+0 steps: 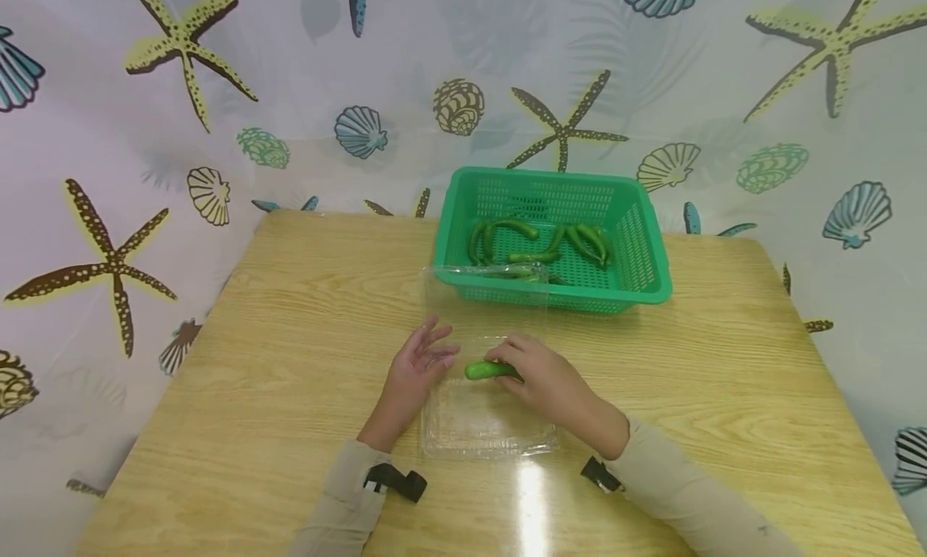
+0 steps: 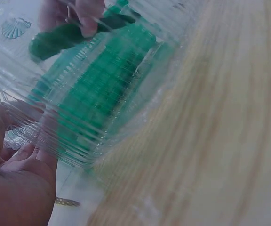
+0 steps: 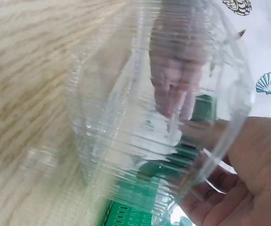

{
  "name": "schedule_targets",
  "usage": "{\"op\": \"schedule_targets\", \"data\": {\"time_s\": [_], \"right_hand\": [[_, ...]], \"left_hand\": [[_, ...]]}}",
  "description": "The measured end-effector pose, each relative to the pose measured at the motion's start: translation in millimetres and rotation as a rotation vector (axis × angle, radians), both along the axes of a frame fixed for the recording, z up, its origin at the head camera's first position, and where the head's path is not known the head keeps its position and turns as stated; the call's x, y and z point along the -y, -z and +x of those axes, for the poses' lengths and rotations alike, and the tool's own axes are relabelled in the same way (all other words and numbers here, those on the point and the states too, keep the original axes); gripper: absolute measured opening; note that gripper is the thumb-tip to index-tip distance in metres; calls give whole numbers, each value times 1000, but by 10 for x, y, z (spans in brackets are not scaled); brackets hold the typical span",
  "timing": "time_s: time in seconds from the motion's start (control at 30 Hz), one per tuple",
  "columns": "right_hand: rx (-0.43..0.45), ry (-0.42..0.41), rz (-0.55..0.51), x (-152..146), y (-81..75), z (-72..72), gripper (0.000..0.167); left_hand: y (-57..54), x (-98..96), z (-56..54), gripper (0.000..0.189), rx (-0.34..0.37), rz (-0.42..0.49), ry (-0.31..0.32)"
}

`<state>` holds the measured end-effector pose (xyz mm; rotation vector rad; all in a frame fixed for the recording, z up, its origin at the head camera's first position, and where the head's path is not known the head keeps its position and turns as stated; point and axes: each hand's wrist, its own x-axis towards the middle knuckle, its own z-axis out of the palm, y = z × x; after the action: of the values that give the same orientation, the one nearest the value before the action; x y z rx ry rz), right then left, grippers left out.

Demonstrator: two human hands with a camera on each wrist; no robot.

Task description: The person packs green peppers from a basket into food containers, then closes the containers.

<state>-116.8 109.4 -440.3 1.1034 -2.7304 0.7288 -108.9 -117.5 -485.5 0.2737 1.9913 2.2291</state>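
My right hand (image 1: 539,380) pinches a long green pepper (image 1: 487,370) between thumb and fingers, above a clear plastic clamshell box (image 1: 488,444). Through the box's ribbed wall, the pepper (image 2: 60,41) shows in the left wrist view. My left hand (image 1: 416,368) is at the box's left side, its fingers loosely spread and holding nothing. Whether it touches the wall I cannot tell. The box's lid (image 1: 471,303) stands folded back toward the basket. In the right wrist view, the box wall (image 3: 121,127) partly covers the pepper and the fingers.
Behind the box stands a green perforated basket (image 1: 644,287), with several green peppers (image 1: 594,239) lying in it. The lid overlaps its front rim in the head view. A wooden table (image 1: 290,340) carries everything, with a shell-patterned curtain (image 1: 304,66) around its back and sides.
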Motion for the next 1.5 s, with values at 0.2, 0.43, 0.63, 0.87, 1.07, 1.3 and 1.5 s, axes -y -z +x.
{"op": "schedule_targets", "data": {"time_s": [0.2,0.43,0.63,0.87,1.07,1.3,1.5], "right_hand": [[-55,6,48,44,79,14,25],[-37,-12,110,105,174,34,17],[-112,-52,111,153,225,46,15],[-180,-104,161,150,311,52,25],[-213,-104,219,160,316,56,29],[-220,-117,236,176,335,47,26],[-239,-114,254,184,350,37,25]], "left_hand": [[-3,4,-5,65,0,3,7],[159,21,-51,67,-24,21,4],[271,24,-72,68,-55,13,-12],[69,15,-13,66,-14,24,13],[22,11,-1,66,-14,24,12],[12,2,0,66,2,39,4],[10,-1,-2,65,13,30,-2]]}}
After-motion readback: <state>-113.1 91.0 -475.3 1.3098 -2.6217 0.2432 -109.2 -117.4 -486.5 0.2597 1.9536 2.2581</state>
